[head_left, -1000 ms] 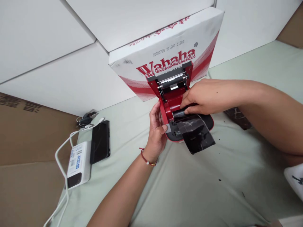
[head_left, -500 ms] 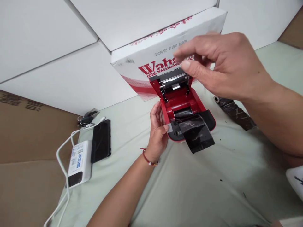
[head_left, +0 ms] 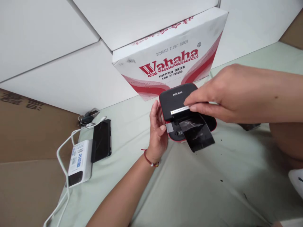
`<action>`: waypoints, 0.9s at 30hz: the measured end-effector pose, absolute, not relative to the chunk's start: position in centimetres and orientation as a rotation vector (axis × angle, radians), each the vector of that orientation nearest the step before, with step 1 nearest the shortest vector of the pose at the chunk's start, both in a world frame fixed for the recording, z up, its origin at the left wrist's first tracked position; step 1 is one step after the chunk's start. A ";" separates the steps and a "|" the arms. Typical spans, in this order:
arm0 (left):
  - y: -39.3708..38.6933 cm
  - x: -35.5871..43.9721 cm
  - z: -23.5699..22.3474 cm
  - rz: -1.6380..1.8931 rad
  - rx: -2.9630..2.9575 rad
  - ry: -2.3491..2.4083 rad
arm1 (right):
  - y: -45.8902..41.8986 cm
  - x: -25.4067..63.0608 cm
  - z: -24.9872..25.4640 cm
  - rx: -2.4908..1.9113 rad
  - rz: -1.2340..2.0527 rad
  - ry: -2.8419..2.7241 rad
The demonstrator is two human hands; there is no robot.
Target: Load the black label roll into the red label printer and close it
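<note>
- Backs onto white panels (head_left: 49,34), far side.
- Spreads across pale-green cloth (head_left: 184,189), with a Wahaha carton (head_left: 172,60) far.
- Has the red-and-black printer (head_left: 176,101) at centre, lid (head_left: 170,104) apparently down; leaves latching unconfirmed.
- Curls left hand (head_left: 158,135) against its left side, grip unclear; sets right hand (head_left: 223,91) on lid, cannot tell if pinching.
- Trails black film (head_left: 197,135) nearward.

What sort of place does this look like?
Probably a living space, perhaps a bedroom, though that isn't certain: a creased green cloth is spread out, a phone lies on it, and a carton stands before white panels.
</note>
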State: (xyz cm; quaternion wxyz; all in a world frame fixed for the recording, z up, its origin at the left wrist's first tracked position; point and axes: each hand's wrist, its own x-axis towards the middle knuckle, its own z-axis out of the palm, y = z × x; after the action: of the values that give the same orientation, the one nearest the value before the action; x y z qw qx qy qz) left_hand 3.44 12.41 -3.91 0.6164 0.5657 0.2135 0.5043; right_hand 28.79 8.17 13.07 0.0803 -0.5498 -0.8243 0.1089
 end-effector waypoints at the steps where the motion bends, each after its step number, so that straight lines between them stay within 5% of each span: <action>1: 12.4 3.4 -3.9 1.183 1.343 0.498 | 8.1 28.9 12.7 -1.621 0.289 -2.566; 23: 13.0 3.2 -3.3 1.145 1.315 0.541 | 8.9 26.1 13.5 -1.866 0.036 -2.612; 27: 12.9 3.5 -3.1 1.124 1.199 0.490 | 8.1 24.7 14.4 -1.595 0.166 -2.629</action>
State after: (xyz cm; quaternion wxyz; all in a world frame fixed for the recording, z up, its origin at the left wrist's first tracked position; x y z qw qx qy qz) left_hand 3.52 12.92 -3.06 0.6543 0.5288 0.2161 0.4955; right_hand 24.71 8.11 14.42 0.0310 -0.5177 -0.8533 0.0540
